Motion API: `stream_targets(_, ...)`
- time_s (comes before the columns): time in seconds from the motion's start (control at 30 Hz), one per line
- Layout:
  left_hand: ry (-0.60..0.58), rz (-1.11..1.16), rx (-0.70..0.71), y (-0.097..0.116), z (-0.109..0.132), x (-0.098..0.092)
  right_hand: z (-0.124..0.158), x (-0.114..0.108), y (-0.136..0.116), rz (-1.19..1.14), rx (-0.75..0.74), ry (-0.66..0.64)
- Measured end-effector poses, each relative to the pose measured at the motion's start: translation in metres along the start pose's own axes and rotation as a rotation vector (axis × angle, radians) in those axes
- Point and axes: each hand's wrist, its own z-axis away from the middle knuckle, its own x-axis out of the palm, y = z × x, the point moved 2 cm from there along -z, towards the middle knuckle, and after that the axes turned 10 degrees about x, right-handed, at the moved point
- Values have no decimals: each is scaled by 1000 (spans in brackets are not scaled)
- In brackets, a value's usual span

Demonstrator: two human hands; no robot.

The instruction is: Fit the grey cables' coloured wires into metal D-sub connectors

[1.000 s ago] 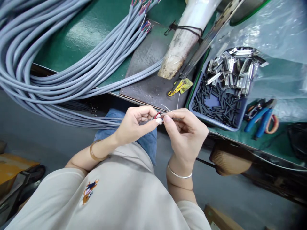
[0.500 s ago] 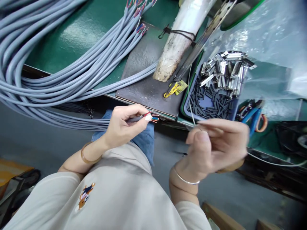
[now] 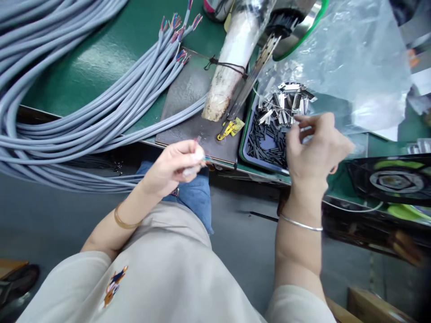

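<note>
Coloured wire ends (image 3: pixel 209 159) are clamped by the left hand (image 3: pixel 173 163) beside the near edge of the counter (image 3: pixel 97 56), best held steady; over the tray (image 3: pixel 262 164), the right hand's (image 3: pixel 314 141) grip cannot be told.

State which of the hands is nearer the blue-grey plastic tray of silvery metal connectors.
Right. The right hand overlaps the tray's right side in view; the left hand is apart from it, farther left.
</note>
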Motion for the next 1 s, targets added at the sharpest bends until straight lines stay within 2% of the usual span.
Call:
stream_targets(0.03, 112, 40, -23, -2, 1, -8, -4, 5, -5, -108, -48, 4)
stream_targets(0.1, 225, 71, -44, -3, 4, -17, -13, 13, -13, -264, -162, -53)
stream_targets(0.17, 250, 74, -45, -4, 8, -20, -22, 17, -17, -319, -263, -171)
stream_targets(0.3, 245, 62, -42, -8, 11, -18, -37, 19, -15, -235, -307, -312)
stream_targets(0.43, 261, 14, -25, -10, 11, -14, -40, 15, -9, -75, -265, -307)
stream_targets(0.77, 238, -110, 11, -16, 12, -8, -27, 11, -9, -28, -179, -372)
stream_targets(0.9, 197, -105, 53, -17, 12, -10, -24, 6, 0, -143, -37, -300)
stream_targets(1.0, 184, -98, 62, -15, 12, -13, -17, -10, 7, -246, 41, -186)
